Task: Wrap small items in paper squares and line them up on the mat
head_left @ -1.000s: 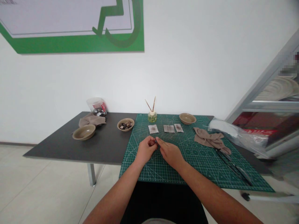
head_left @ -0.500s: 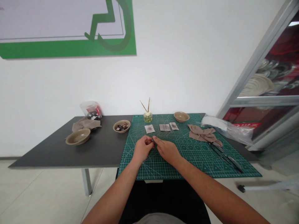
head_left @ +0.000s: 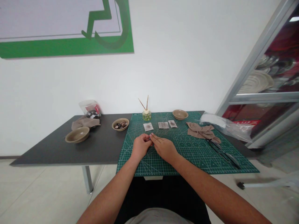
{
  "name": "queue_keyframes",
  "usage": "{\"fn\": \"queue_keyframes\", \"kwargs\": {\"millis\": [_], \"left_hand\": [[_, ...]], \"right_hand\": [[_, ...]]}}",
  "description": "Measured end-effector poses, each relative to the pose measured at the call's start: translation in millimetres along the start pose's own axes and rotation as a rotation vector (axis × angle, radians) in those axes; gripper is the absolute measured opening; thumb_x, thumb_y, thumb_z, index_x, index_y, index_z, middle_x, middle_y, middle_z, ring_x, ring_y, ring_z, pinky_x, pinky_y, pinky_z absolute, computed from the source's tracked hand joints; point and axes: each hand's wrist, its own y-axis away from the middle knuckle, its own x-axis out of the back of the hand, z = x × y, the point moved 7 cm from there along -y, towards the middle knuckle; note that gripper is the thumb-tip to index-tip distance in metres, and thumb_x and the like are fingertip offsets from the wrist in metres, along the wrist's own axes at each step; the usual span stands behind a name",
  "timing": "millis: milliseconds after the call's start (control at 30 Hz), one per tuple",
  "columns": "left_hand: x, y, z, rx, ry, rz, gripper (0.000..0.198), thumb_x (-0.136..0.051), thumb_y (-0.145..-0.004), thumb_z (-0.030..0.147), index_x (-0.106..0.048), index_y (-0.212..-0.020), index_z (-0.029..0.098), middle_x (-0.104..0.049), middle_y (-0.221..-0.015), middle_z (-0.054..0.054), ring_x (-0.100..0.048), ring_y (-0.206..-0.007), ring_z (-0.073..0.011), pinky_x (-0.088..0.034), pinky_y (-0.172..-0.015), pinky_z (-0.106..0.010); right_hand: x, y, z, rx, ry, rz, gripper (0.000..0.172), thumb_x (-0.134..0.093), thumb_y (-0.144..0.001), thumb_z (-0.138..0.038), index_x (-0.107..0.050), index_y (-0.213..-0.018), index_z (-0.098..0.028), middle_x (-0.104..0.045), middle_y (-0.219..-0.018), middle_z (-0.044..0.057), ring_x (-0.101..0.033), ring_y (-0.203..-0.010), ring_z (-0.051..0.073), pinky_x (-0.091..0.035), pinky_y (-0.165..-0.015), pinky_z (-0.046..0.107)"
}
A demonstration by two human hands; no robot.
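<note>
My left hand and my right hand meet at the fingertips over the green cutting mat. Both are closed around something small that the fingers hide. Just beyond them lie a pale square piece with a dark pattern, a wider piece of the same kind and a tilted one. To the left of the mat, a bowl holds several small dark and pinkish pieces.
A glass jar with two sticks and a tan bowl stand at the mat's back. Right are a brown cloth, black-handled tools and a plastic bag. Left, another bowl stands before a cloth and a clear container.
My view has shifted slightly. The fingers of both hands have moved a little against each other, and the hands stay together over the mat.
</note>
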Motion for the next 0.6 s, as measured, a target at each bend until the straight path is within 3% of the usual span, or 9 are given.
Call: {"fn": "queue_keyframes", "kwargs": {"millis": [167, 533, 600], "left_hand": [[-0.4, -0.2, -1.7, 0.003, 0.013, -0.015, 0.007, -0.062, -0.071, 0.021, -0.063, -0.076, 0.016, -0.067, -0.059, 0.0, -0.063, -0.057, -0.0139, -0.047, -0.058, -0.024], [-0.8, -0.4, -2.9, -0.016, 0.097, -0.003, 0.011, -0.065, -0.071, 0.024, -0.063, -0.077, 0.016, -0.067, -0.062, 0.0, -0.064, -0.059, -0.0143, -0.049, -0.059, -0.025], [-0.3, -1.0, -4.5, -0.025, 0.13, -0.003, 0.015, -0.067, -0.071, 0.028, -0.062, -0.08, 0.016, -0.066, -0.062, -0.001, -0.064, -0.058, -0.0145, -0.049, -0.059, -0.026]], "right_hand": [[-0.9, 0.8, 2.5, -0.028, 0.007, 0.035, 0.043, -0.041, -0.09, -0.009, -0.051, -0.132, -0.006, -0.055, -0.133, 0.017, -0.059, -0.118, 0.02, -0.052, -0.093, 0.033], [-0.1, 1.4, 1.7, -0.006, -0.011, 0.015, 0.045, -0.039, -0.091, -0.01, -0.049, -0.135, -0.01, -0.054, -0.136, 0.014, -0.056, -0.121, 0.019, -0.05, -0.095, 0.033], [0.2, 0.8, 6.8, -0.071, -0.026, 0.005, 0.045, -0.04, -0.091, -0.01, -0.049, -0.135, -0.012, -0.056, -0.134, 0.012, -0.059, -0.117, 0.019, -0.051, -0.094, 0.033]]}}
